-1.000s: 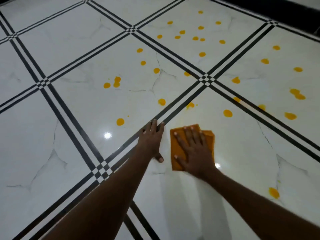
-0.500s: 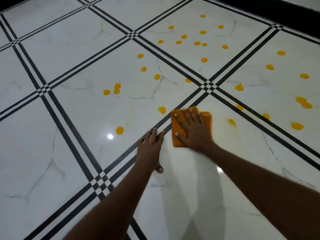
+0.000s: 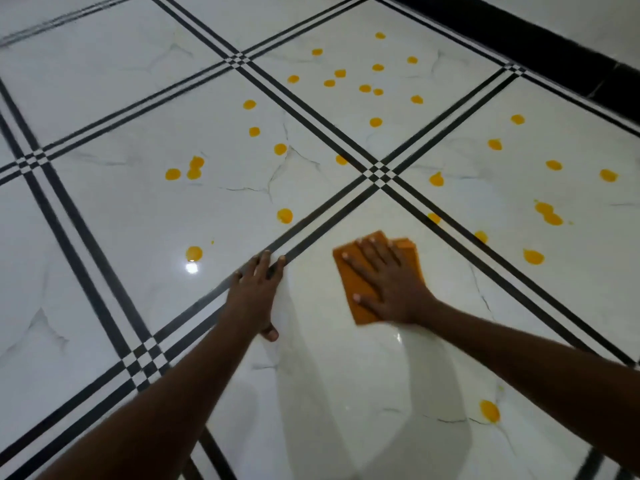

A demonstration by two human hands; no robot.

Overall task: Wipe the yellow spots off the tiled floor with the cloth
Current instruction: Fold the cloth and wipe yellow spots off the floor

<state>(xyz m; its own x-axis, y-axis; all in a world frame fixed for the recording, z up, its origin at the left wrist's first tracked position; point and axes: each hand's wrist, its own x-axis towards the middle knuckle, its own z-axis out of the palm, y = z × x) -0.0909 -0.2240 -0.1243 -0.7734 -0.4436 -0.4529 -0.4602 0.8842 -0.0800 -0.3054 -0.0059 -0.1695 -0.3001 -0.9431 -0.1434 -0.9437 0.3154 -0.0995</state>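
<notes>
Wiping in progress. Right hand [image 3: 388,285] lies flat on the folded orange cloth [image 3: 360,289], fingers straight and spread, pressing it to the tiled floor [image 3: 104,220]. The cloth sits just on the near side of the tile-line crossing [image 3: 379,174]. Left hand [image 3: 258,292] is braced flat on the floor left of the cloth, fingers straight, holding nothing. Most yellow spots [image 3: 284,215] lie beyond and to either side of that crossing; one sits nearer [image 3: 489,411]. Judgement: early stage. Next, push the cloth toward the closest spots with firm pressure.
</notes>
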